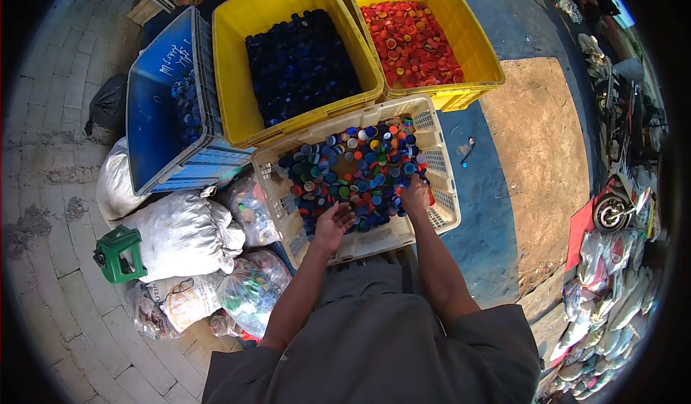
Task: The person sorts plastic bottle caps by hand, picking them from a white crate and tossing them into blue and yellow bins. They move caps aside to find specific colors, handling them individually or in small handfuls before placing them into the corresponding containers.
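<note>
In front of me a cream plastic crate [276, 220] holds many mixed bottle caps [358, 161] in blue, green, red, white and orange. My left hand [335, 224] is over the crate's near left part, palm turned up and fingers stretched out, with nothing visible in it. On the right side of the crate, my right hand [414, 195] reaches down among the caps. Its fingers look drawn together at the caps; what they hold, if anything, is hidden.
Beyond the crate stand a yellow bin [229, 80] of dark blue caps and another yellow bin [471, 33] of red caps. At left are a blue bin [147, 109], white sacks [183, 235], a green plastic container [119, 254] and clear bags [252, 296]. A brown sheet [543, 166] lies right.
</note>
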Available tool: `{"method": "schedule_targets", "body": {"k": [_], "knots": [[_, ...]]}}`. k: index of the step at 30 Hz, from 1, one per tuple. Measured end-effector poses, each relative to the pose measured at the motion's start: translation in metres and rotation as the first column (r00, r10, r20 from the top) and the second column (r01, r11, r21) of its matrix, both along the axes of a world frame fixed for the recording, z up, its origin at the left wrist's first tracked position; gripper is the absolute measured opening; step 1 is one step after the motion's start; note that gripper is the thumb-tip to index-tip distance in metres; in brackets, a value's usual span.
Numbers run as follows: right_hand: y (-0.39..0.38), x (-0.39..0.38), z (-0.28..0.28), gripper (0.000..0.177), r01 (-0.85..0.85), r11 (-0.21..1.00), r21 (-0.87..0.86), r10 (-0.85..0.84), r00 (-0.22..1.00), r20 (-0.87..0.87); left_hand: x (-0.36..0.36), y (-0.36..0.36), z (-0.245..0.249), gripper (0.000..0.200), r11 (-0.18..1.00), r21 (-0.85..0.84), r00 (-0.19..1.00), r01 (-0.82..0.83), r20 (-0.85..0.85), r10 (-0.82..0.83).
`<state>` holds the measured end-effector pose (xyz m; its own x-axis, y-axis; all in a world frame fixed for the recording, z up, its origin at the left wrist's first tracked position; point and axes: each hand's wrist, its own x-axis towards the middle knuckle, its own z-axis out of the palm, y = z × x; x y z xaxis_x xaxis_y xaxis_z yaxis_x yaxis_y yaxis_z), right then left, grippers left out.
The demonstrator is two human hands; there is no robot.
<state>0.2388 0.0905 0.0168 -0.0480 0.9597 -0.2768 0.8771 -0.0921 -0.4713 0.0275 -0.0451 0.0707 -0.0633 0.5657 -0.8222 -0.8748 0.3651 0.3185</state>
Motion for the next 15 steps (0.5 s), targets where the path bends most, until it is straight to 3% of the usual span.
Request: {"method": "schedule_targets", "body": {"k": [2, 8, 15], "knots": [[0.004, 0.000, -0.010, 0.035, 0.065, 0.994, -0.089, -0.066, 0.998, -0.003, -0.003, 0.004, 0.002, 0.030, 1.000, -0.002, 1.000, 0.010, -0.010, -0.010], [0.001, -0.005, 0.017, 0.036, 0.152, 0.981, -0.117, -0.162, 0.983, -0.083, -0.019, 0.004, -0.008, 0.028, 1.000, 0.011, 0.999, 0.021, -0.049, -0.020], [-0.004, 0.014, 0.014, 0.036, 0.269, 0.955, -0.128, -0.298, 0.872, -0.388, -0.007, 0.021, 0.000, 0.016, 0.987, 0.010, 0.975, 0.158, -0.162, -0.155]]}}
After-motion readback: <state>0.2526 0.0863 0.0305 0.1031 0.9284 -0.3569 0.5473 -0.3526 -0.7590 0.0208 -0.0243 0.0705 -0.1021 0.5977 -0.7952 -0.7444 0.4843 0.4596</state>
